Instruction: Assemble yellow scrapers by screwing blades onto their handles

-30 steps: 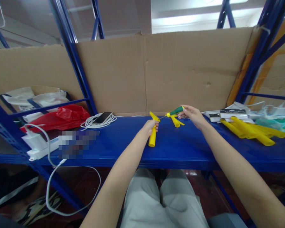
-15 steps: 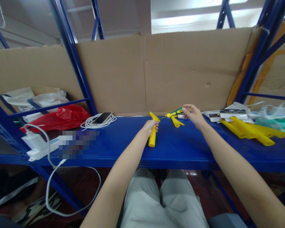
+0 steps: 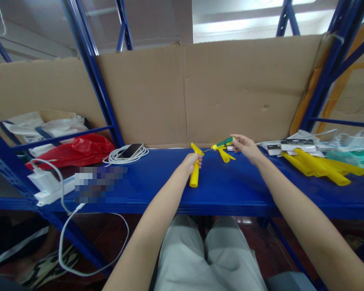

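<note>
My left hand (image 3: 195,161) is wrapped round a yellow plastic part (image 3: 194,178), whose wide tube end points toward me over the blue shelf. In my right hand (image 3: 242,144) is the end of a green and yellow screwdriver (image 3: 225,142), held between the fingers. Its thin shaft points left, and the tip is at the upper part of the yellow piece; whether it sits in a screw is too small to tell. Behind and below the screwdriver lies another yellow part (image 3: 224,156) on the blue shelf (image 3: 230,188).
Several yellow tubes (image 3: 321,166) and small boxes (image 3: 297,145) lie at the right. At the left are a phone (image 3: 131,150) on a coiled white cable, a red bag (image 3: 79,149) and a power strip (image 3: 56,193). Cardboard (image 3: 230,89) stands behind.
The fingers of my right hand have shifted slightly on the screwdriver, and its handle looks turned, with less yellow showing. My left hand and the yellow part stay nearly still.
</note>
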`<move>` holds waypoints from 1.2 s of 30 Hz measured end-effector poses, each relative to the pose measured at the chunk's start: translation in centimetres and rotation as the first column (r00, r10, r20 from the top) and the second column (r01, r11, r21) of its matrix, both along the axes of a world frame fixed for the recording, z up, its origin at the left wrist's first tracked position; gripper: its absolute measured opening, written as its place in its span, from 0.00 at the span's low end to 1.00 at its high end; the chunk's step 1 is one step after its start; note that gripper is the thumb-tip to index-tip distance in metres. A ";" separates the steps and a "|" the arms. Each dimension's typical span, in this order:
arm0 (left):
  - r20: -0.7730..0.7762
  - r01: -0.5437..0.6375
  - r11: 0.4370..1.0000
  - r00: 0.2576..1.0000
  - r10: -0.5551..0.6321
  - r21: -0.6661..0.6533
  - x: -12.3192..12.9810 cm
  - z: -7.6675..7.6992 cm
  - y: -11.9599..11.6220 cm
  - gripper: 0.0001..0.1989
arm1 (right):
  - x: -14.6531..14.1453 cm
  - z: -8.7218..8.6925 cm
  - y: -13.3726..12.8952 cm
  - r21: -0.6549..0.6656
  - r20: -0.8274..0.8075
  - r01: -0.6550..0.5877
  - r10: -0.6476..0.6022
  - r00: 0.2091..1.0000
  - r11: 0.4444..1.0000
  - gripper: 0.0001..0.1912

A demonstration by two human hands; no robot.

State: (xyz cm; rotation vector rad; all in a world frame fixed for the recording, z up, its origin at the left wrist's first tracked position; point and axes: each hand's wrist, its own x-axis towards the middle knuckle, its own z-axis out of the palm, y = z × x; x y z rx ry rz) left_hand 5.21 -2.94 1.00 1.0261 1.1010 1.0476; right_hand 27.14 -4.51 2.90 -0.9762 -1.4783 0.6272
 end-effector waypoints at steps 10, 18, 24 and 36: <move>0.000 0.016 1.000 1.000 -0.016 0.000 0.0 0.0 -0.2 0.04 | -0.5 0.2 -0.3 0.013 -0.065 0.098 -0.097 0.993 0.995 0.17; -0.001 0.025 1.000 1.000 -0.025 0.003 0.0 -0.2 0.0 0.03 | -0.5 0.1 -0.1 -0.010 -0.086 0.083 -0.083 0.993 0.997 0.20; -0.007 0.030 1.000 1.000 -0.030 0.007 0.1 -0.3 0.2 0.01 | 0.0 0.1 0.1 -0.042 -0.146 -0.054 0.047 0.988 0.998 0.22; -0.019 0.026 0.999 1.000 -0.025 0.019 0.1 -0.7 0.7 0.01 | 0.0 0.2 -0.2 -0.026 -0.165 -0.188 0.181 0.970 0.982 0.22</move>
